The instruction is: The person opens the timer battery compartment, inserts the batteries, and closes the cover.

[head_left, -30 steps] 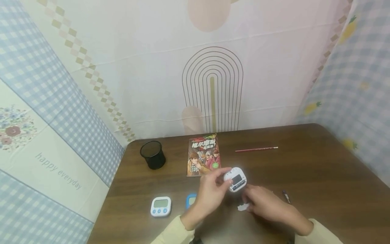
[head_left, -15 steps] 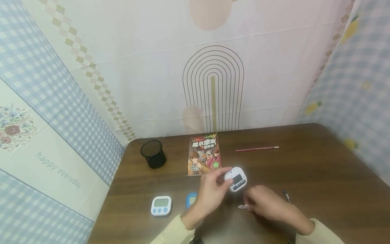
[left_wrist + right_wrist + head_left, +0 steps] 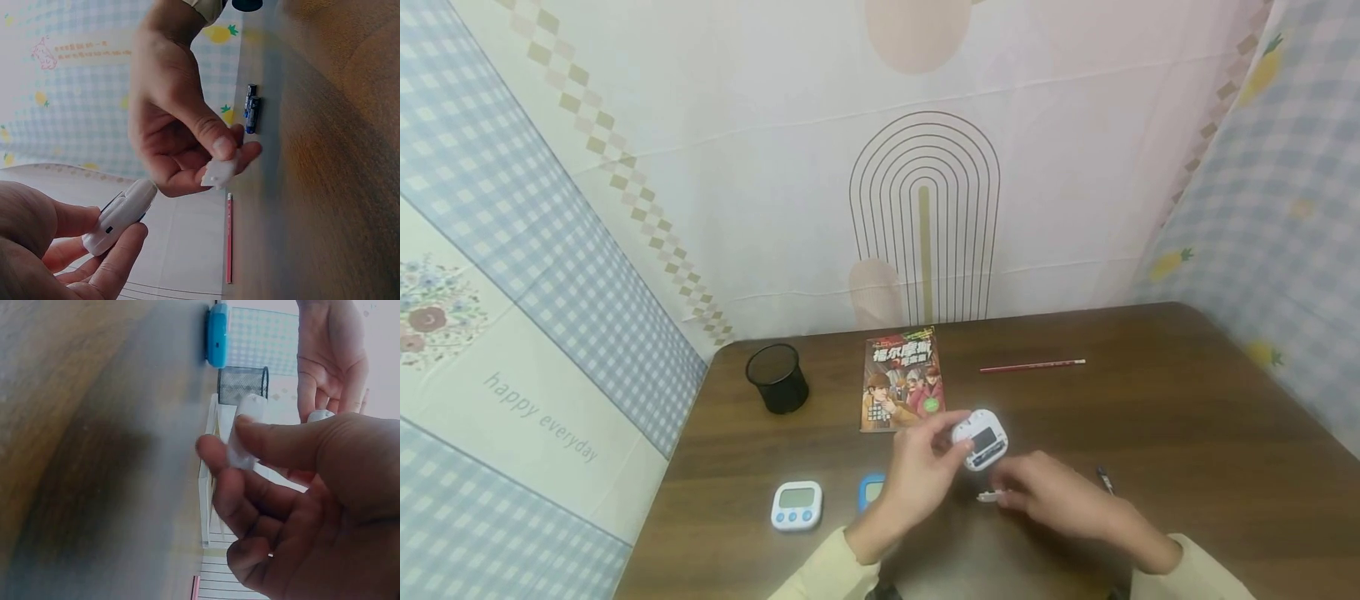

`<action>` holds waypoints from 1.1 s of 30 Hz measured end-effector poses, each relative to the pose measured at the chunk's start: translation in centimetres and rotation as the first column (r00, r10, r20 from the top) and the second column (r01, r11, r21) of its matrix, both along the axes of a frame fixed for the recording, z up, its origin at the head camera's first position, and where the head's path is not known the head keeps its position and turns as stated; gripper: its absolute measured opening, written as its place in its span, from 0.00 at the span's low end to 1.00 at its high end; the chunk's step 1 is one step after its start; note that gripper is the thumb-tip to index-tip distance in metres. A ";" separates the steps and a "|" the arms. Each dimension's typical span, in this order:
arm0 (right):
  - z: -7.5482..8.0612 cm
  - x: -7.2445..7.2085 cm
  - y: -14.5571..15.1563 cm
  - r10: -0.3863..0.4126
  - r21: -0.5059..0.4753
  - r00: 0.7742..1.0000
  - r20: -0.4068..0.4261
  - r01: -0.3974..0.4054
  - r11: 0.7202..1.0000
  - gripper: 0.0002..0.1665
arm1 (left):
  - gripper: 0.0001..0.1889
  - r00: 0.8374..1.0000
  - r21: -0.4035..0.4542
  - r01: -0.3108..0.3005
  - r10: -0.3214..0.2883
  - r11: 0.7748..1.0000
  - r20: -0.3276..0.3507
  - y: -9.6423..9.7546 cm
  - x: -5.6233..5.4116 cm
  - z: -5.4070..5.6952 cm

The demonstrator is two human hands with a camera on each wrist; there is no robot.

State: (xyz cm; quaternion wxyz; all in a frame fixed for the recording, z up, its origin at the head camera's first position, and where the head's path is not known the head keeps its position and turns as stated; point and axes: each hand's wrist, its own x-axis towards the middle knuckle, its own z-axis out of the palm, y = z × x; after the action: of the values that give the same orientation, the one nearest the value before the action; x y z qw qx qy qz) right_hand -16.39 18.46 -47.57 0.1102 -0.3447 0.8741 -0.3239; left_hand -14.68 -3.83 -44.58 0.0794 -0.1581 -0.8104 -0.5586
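A white digital timer [image 3: 987, 439] is pinched at its left side by my left hand [image 3: 917, 475], its back turned up and its battery slot uncovered. Just below and to the right of it, my right hand [image 3: 1052, 492] pinches a small white battery cover [image 3: 990, 496], which appears nearly edge-on. The left wrist view shows this cover [image 3: 220, 172] between the thumb and fingers, apart from the timer [image 3: 122, 217]. In the right wrist view the cover [image 3: 247, 434] stands upright in the grip.
On the table lie a white timer [image 3: 797, 506] and a blue timer [image 3: 871, 490], partly behind my left wrist. Behind them are a black mesh pen holder [image 3: 778, 382], a comic book [image 3: 898, 379] and a red pencil [image 3: 1032, 366]. Two dark blue batteries [image 3: 252, 114] lie beyond my right hand.
The battery cover has turned from showing its face to nearly edge-on. My right hand has brought it slightly up and left, closer to the timer. My left hand stays in place.
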 end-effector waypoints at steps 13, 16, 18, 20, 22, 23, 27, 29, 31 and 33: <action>0.8 -0.1 0.0 -0.024 -0.154 1.000 -0.002 0.023 0.988 0.05 | 0.18 1.000 0.017 -0.013 0.013 1.000 0.001 -0.3 -0.3 0.2; 0.8 -0.2 0.0 -0.050 -0.160 0.999 0.009 0.051 0.986 0.04 | 0.18 1.000 0.014 -0.019 0.019 1.000 0.004 -0.3 -0.3 0.2; 0.8 -0.3 0.0 -0.073 -0.168 0.997 0.029 0.077 0.983 0.05 | 0.18 1.000 0.012 -0.022 0.022 1.000 0.006 -0.3 -0.3 0.2; 0.9 -0.3 0.1 -0.097 -0.180 0.993 0.060 0.107 0.978 0.06 | 0.18 1.000 0.014 -0.021 0.021 1.000 0.009 -0.3 -0.3 0.2; 1.1 -0.4 0.1 -0.122 -0.200 0.987 0.101 0.140 0.970 0.07 | 0.18 1.000 0.017 -0.016 0.016 1.000 0.011 -0.3 -0.3 0.2; 1.2 -0.4 0.1 -0.137 -0.208 0.982 0.127 0.162 0.965 0.08 | 0.18 1.000 0.019 -0.013 0.013 1.000 0.011 -0.4 -0.3 0.2; 1.7 -0.4 0.2 -0.183 -0.242 0.953 0.242 0.241 0.940 0.09 | 0.18 1.000 0.023 -0.007 0.007 1.000 0.010 -0.4 -0.3 0.1; 1.9 -0.4 0.2 -0.200 -0.250 0.935 0.293 0.277 0.928 0.10 | 0.17 1.000 0.026 -0.006 0.005 1.000 0.010 -0.4 -0.3 0.1; 2.0 -0.4 0.3 -0.207 -0.259 0.921 0.329 0.299 0.918 0.11 | 0.17 1.000 0.027 -0.005 0.004 1.000 0.011 -0.4 -0.3 0.1; 2.0 -0.5 0.3 -0.215 -0.267 0.909 0.357 0.320 0.909 0.13 | 0.17 1.000 0.025 -0.004 0.004 1.000 0.010 -0.4 -0.3 0.2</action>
State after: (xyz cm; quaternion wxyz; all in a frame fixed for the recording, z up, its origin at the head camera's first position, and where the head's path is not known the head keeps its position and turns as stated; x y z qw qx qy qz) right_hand -16.85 18.73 -45.53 0.1468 -0.1760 0.8197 -0.5249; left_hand -14.94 -4.20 -44.43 0.0787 -0.1527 -0.8041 -0.5692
